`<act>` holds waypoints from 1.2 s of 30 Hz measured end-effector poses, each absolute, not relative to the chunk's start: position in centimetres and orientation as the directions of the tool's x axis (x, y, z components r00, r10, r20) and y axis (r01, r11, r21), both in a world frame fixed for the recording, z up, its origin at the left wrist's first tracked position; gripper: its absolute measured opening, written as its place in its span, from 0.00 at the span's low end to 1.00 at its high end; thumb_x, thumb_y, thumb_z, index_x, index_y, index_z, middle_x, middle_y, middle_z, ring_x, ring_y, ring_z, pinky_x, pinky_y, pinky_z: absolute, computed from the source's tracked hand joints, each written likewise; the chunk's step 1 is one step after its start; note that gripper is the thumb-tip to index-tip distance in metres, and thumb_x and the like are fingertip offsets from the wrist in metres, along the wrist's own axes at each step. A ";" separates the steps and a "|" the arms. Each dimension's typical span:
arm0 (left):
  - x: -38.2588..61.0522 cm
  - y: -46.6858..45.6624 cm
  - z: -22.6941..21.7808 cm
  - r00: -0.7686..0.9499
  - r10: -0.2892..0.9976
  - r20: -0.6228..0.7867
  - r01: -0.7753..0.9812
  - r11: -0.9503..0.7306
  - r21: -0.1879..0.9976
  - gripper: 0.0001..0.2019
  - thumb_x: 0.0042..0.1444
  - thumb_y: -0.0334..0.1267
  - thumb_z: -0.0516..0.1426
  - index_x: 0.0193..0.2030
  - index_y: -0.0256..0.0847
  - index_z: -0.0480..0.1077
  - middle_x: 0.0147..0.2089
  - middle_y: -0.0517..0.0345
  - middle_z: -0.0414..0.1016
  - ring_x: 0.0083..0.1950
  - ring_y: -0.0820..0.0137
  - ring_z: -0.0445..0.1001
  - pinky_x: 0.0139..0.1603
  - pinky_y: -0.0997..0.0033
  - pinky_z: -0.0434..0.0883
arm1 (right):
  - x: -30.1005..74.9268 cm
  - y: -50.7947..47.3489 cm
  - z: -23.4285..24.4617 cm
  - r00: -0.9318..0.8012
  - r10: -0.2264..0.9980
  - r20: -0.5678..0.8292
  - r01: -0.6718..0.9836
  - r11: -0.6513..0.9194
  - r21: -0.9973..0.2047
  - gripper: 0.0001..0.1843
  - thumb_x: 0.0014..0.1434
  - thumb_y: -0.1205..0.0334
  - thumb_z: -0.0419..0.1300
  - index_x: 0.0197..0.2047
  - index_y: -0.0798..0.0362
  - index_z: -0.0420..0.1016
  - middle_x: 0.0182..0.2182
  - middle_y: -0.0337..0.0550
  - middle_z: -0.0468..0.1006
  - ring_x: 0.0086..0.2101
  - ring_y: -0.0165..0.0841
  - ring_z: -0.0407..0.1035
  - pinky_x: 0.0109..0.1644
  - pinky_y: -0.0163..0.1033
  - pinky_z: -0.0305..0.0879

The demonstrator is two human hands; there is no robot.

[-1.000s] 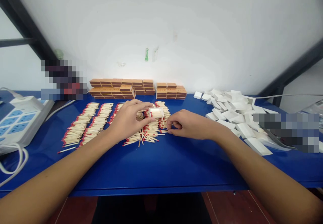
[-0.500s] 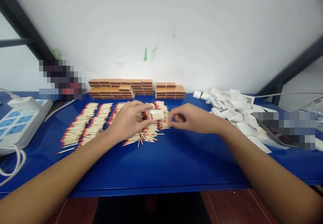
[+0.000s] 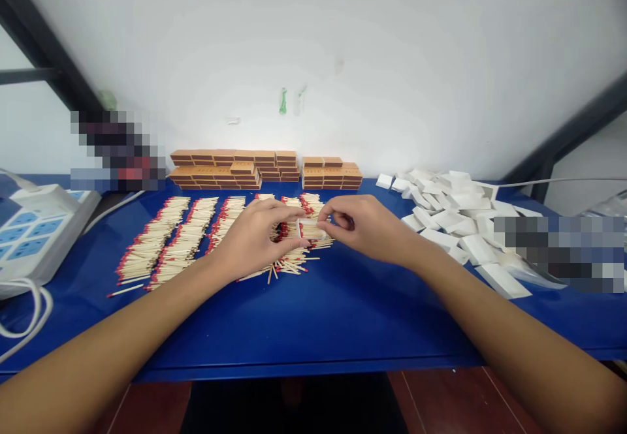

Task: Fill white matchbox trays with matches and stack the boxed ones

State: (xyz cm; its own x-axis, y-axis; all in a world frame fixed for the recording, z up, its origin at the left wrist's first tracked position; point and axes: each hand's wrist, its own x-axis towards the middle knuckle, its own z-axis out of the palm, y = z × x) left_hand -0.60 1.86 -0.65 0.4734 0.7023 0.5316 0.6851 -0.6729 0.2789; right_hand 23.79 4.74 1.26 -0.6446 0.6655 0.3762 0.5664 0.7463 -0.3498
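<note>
My left hand (image 3: 255, 237) grips a small white matchbox tray (image 3: 307, 228) between thumb and fingers, just above a loose heap of red-tipped matches (image 3: 289, 259) on the blue table (image 3: 304, 316). My right hand (image 3: 365, 225) is pinched at the tray's right end, its fingertips touching the tray; whatever it pinches is too small to make out. Rows of matches (image 3: 166, 241) lie to the left of my left hand.
Stacks of brown matchbox sleeves (image 3: 264, 170) stand against the white wall. A pile of white empty trays (image 3: 455, 215) lies at the right. A white power strip (image 3: 34, 225) with its cable sits at the left edge. Blurred patches hide things at both sides.
My right hand rose from the matches on the table and moved left to the tray's right end. My left hand kept hold of the tray, which tilted and dropped slightly.
</note>
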 end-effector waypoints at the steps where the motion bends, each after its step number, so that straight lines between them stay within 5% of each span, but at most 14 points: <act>1: -0.7 2.0 -0.6 0.464 0.704 0.537 0.694 -0.666 0.274 0.21 0.58 0.50 0.67 0.56 0.45 0.77 0.47 0.53 0.82 0.49 0.59 0.78 0.52 0.59 0.71 | 23.9 4.8 1.4 -0.645 0.669 0.370 0.570 0.744 -0.349 0.04 0.62 0.65 0.60 0.37 0.53 0.77 0.22 0.32 0.63 0.24 0.27 0.56 0.32 0.36 0.48; 9: -1.4 2.6 -0.1 0.361 0.761 0.539 0.734 -0.588 0.339 0.21 0.58 0.51 0.67 0.55 0.46 0.78 0.53 0.55 0.82 0.53 0.60 0.78 0.55 0.58 0.72 | 24.2 4.8 2.1 -0.767 0.641 0.030 0.589 0.721 -0.364 0.06 0.59 0.67 0.60 0.32 0.53 0.79 0.22 0.35 0.70 0.24 0.27 0.59 0.32 0.37 0.50; 19: -1.4 2.5 0.0 0.384 0.759 0.525 0.748 -0.589 0.305 0.21 0.59 0.51 0.66 0.55 0.46 0.78 0.52 0.55 0.82 0.53 0.60 0.78 0.55 0.59 0.72 | 24.9 5.2 1.8 -0.765 0.643 -0.034 0.599 0.692 -0.403 0.06 0.61 0.64 0.60 0.32 0.52 0.77 0.24 0.36 0.71 0.24 0.28 0.59 0.31 0.37 0.50; 31: -0.4 1.8 -0.5 0.442 0.734 0.516 0.682 -0.648 0.338 0.21 0.58 0.49 0.67 0.55 0.45 0.77 0.48 0.54 0.82 0.49 0.60 0.78 0.52 0.59 0.71 | 25.0 4.8 2.8 -0.688 0.709 0.153 0.569 0.659 -0.493 0.10 0.66 0.55 0.59 0.36 0.52 0.76 0.21 0.31 0.60 0.23 0.27 0.52 0.30 0.36 0.47; 36: 0.1 1.2 -0.8 0.443 0.754 0.484 0.645 -0.644 0.412 0.21 0.57 0.50 0.67 0.55 0.47 0.78 0.45 0.53 0.82 0.45 0.61 0.78 0.48 0.60 0.73 | 24.1 4.6 1.9 -0.691 0.680 0.246 0.571 0.722 -0.392 0.08 0.67 0.59 0.57 0.38 0.52 0.75 0.24 0.33 0.64 0.25 0.28 0.55 0.32 0.36 0.47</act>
